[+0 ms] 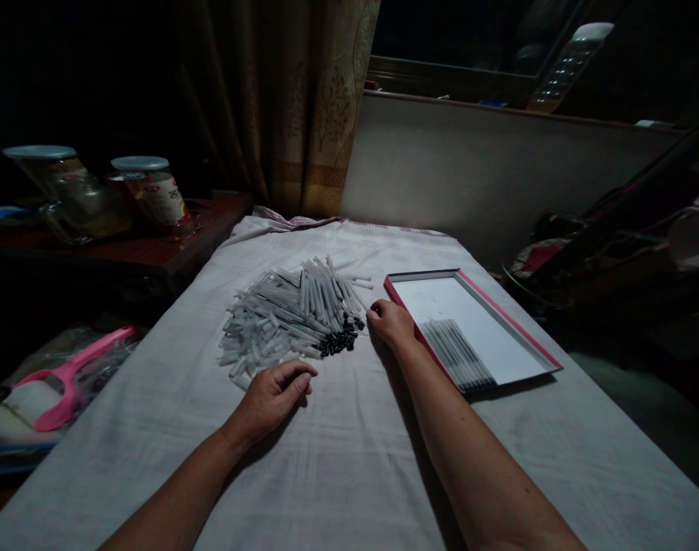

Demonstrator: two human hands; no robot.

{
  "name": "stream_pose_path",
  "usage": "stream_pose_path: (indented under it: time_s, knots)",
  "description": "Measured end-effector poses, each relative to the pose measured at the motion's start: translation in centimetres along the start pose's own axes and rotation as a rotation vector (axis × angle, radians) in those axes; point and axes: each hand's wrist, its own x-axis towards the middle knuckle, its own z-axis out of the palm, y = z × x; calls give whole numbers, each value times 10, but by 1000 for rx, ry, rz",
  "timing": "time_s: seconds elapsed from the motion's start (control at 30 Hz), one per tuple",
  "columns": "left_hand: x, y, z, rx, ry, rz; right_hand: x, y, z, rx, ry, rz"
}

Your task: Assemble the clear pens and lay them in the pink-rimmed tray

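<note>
A heap of several clear plastic pen barrels lies on a white cloth, with small black caps piled at its right edge. My left hand rests on the cloth just below the heap, fingers curled together at the barrels' near ends; what they hold, if anything, is hidden. My right hand lies next to the black caps, fingers bent down at the heap's right side. To the right sits a shallow red-edged box with a row of finished pens in its near corner.
A dark wooden side table at the left carries two lidded jars. A pink-handled tool lies on bags lower left. A curtain and a window sill stand behind; clutter fills the right side.
</note>
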Motion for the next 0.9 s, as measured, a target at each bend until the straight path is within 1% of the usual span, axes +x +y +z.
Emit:
stream_pose_path:
  time_s: [0.13, 0.27, 0.33, 0.37, 0.43, 0.53, 0.57, 0.63, 0.7, 0.73, 0.77, 0.9]
  knots:
    - [-1, 3, 0, 12, -18, -2, -1, 5, 6, 174, 88, 49]
    - [0, 4, -1, 25, -27, -5, -7, 13, 12, 463, 191, 82]
    - [-1, 3, -1, 43, -26, 2, -9, 16, 12, 636, 198, 87]
    - [-2, 2, -2, 52, -17, 9, -9, 16, 11, 722, 178, 86]
    - [-5, 3, -2, 88, 29, 46, -12, 16, 8, 881, 93, 71]
    - [-8, 7, -2, 178, 154, 166, -20, 10, -1, 1052, -98, 19]
    - [-9, 9, -2, 200, 184, 202, -23, 7, -4, 1088, -177, -2]
    - [-10, 13, -3, 216, 229, 240, -30, 0, -9, 1148, -377, -52]
    - [-9, 15, -3, 226, 263, 241, -35, -7, -12, 1189, -569, -102]
    - [-8, 14, -4, 233, 286, 238, -37, -10, -14, 1194, -639, -124]
    - [-8, 14, -4, 238, 311, 234, -38, -12, -15, 1186, -681, -142]
    - [-8, 7, -7, 224, 417, 220, -39, -13, -17, 1107, -724, -169]
